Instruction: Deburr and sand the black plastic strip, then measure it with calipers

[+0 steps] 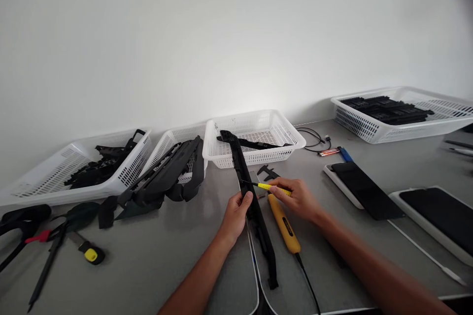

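A long black plastic trim strip (258, 221) stretches from the front of the table up over the rim of the middle basket. My left hand (235, 216) is closed around its mid-section, thumb on top. My right hand (295, 198) pinches a yellow-handled deburring tool (271, 188). Its thin dark tip meets the strip just above my left thumb. Under my right hand lies a yellow corded hand tool (284, 226), with its cable running to the front edge. A black caliper (268, 173) rests just beyond my right hand.
The white middle basket (254, 159) holds another black strip. Two more baskets with black parts stand left (111, 189) and right (369, 130). A utility knife (92, 253) lies at left. At right are a black phone (362, 189) and a white-edged device (439, 216).
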Tool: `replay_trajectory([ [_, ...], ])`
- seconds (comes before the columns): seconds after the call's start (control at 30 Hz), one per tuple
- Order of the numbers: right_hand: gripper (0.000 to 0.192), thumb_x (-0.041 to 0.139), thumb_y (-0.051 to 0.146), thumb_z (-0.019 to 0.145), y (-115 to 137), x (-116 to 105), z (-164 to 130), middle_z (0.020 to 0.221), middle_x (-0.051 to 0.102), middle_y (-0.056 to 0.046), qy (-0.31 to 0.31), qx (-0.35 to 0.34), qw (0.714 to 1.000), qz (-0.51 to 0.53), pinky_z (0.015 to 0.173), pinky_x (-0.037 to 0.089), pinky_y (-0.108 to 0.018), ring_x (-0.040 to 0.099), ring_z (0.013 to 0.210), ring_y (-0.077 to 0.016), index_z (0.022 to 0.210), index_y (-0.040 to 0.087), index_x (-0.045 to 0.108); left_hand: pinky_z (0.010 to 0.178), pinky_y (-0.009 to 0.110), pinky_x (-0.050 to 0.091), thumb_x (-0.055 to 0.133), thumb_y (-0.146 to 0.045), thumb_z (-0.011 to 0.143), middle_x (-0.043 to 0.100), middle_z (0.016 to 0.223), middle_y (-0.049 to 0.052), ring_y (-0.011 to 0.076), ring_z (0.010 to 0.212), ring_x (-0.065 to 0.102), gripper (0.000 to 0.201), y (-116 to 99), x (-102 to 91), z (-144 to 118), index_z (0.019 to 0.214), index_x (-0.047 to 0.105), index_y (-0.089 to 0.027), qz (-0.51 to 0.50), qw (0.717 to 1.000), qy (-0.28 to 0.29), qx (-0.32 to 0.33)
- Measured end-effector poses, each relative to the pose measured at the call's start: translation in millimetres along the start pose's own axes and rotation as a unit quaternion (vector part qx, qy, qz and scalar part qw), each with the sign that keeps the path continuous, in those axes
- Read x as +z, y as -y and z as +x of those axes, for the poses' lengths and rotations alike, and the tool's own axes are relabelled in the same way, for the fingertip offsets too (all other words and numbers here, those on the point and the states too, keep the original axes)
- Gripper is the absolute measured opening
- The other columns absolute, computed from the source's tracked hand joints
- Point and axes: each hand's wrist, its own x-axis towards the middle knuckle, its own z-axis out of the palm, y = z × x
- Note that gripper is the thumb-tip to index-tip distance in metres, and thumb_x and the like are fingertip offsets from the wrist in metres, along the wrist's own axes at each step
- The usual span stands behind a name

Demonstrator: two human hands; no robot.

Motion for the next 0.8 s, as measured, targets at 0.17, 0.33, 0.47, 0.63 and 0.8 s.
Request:
replay_trajectory([
  [0.17,0.05,0.053,0.06,0.104,-1,-3,1,0.081,0.075,-0.003,-0.015,0.01,1.0,0.0,0.064,0.042,-0.028,0.062,0.069,-0.0165,0.102,0.019,0.081,0.07,0.028,0.046,0.079,-0.08,0.074,0.069,0.079,0.004,0.0188,0.075,0.058,0.066,-1,0.4,-1,0.088,0.079,-0.015,-0.019,1.0,0.0,-0.014],
  [0.33,0.05,0.053,0.06,0.103,0,-6,1,0.082,0.075,-0.003,0.008,0.008,1.0,-0.002,0.065,0.043,-0.028,0.061,0.071,-0.0172,0.103,0.019,0.081,0.068,0.028,0.043,0.074,-0.08,0.079,0.067,0.076,0.003,0.0182,0.072,0.057,0.064,-1,-2.1,0,0.084,0.078,-0.016,-0.031,0.999,-0.017,-0.018],
  [0.47,0.05,0.055,0.06,0.101,-2,-8,1,0.08,0.074,-0.003,0.005,0.012,1.0,-0.004,0.064,0.041,-0.028,0.059,0.07,-0.0169,0.1,0.018,0.082,0.068,0.028,0.043,0.074,-0.082,0.077,0.067,0.078,0.003,0.0179,0.072,0.056,0.066,0,-5.2,3,0.084,0.078,-0.016,-0.031,0.999,-0.036,-0.013],
  [0.63,0.048,0.055,0.059,0.102,-4,-8,2,0.081,0.075,-0.002,0.015,0.013,1.0,-0.005,0.065,0.042,-0.027,0.06,0.071,-0.0168,0.101,0.02,0.083,0.069,0.028,0.044,0.073,-0.081,0.078,0.066,0.077,0.003,0.0184,0.073,0.056,0.065,-1,-6.3,3,0.082,0.078,-0.017,-0.017,0.999,-0.036,-0.007],
  [0.8,0.052,0.056,0.063,0.101,-6,-11,2,0.078,0.073,-0.003,0.004,0.02,1.0,0.004,0.06,0.039,-0.027,0.057,0.067,-0.0161,0.098,0.018,0.083,0.069,0.028,0.044,0.072,-0.082,0.078,0.065,0.077,0.003,0.0185,0.074,0.056,0.066,-2,-5.6,2,0.084,0.079,-0.017,-0.006,0.999,-0.032,-0.009],
])
